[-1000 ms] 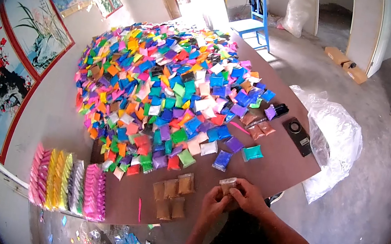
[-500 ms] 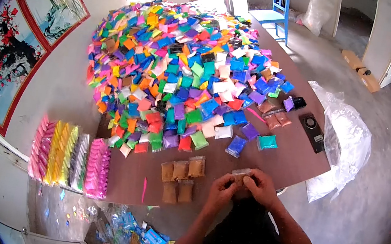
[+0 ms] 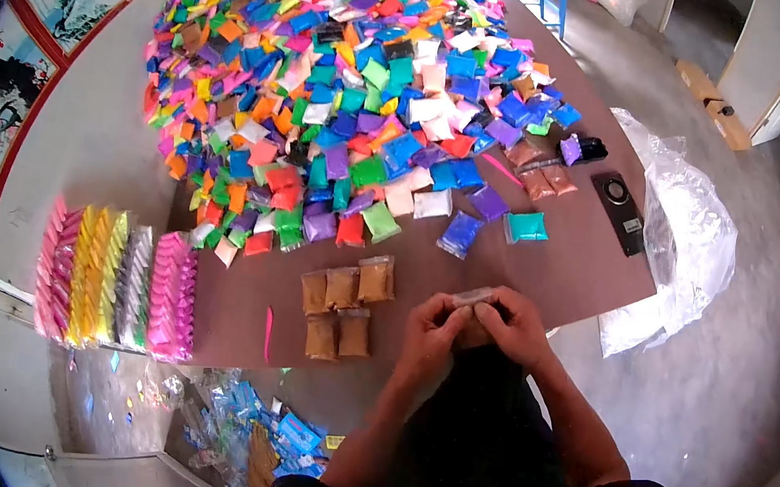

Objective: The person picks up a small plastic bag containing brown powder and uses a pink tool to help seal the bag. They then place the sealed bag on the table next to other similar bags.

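Note:
At the table's near edge, my left hand and my right hand pinch the top edge of a small clear packet with brown contents. The thumbs are close together on it and partly cover it. To the left of my hands, several brown packets lie in two rows on the brown table. A thin pink strip lies left of them. Beyond my hands are a blue packet and a teal packet.
A large heap of colourful packets covers the far table. Stacked packet rows stand at the left corner. A black device and clear plastic sheeting are at the right. Litter lies below the table.
The view has tilted down and shifted, so the table and heap appear higher and further left. Both hands still hold the brown packet.

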`<state>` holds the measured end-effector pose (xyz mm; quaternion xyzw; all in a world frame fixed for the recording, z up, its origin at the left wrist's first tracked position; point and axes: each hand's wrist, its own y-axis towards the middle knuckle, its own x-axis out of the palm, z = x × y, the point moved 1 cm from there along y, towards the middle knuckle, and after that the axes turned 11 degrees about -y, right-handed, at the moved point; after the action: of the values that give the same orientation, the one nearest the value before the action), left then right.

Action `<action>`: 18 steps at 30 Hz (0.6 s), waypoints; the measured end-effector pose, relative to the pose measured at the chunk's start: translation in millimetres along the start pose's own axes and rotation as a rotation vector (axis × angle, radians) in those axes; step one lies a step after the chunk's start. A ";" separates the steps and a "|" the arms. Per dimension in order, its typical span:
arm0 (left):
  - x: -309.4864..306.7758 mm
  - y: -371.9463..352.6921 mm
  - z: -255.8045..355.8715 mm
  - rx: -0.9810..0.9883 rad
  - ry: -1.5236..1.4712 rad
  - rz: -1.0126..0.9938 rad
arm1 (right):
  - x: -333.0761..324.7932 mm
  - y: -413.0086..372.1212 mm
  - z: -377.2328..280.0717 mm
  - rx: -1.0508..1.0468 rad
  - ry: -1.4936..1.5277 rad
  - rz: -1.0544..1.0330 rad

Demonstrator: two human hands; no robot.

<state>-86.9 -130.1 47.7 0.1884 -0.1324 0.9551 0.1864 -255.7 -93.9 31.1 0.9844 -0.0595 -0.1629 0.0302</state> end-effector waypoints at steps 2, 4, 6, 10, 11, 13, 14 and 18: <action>-3.5 2.2 -8.4 0.086 -0.045 0.006 | 1.2 0.3 -2.0 -0.031 0.056 -0.007; -2.1 1.0 -0.5 0.057 -0.018 0.008 | -3.1 0.6 -4.2 0.007 0.070 -0.050; -2.1 2.7 2.3 0.028 0.009 0.009 | -3.0 1.2 -0.2 0.044 0.084 -0.092; -6.7 7.6 -1.2 0.000 0.111 0.010 | 1.3 2.2 5.3 0.013 0.064 -0.014; -8.9 8.1 -2.6 -0.017 0.148 0.015 | 0.9 2.0 3.8 -0.026 0.025 0.011; -3.0 3.6 6.7 -0.054 0.098 0.018 | -2.6 1.9 7.1 -0.006 -0.007 -0.023; -0.5 2.7 9.4 -0.071 0.053 0.025 | -4.2 2.6 8.4 -0.007 -0.037 -0.060; -14.5 9.5 -14.7 0.133 0.031 -0.047 | -1.1 2.7 8.8 -0.002 -0.004 -0.074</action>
<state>-82.9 -138.4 26.9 0.1886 -0.0613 0.9599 0.1979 -259.9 -96.8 23.4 0.9855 -0.0230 -0.1661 0.0249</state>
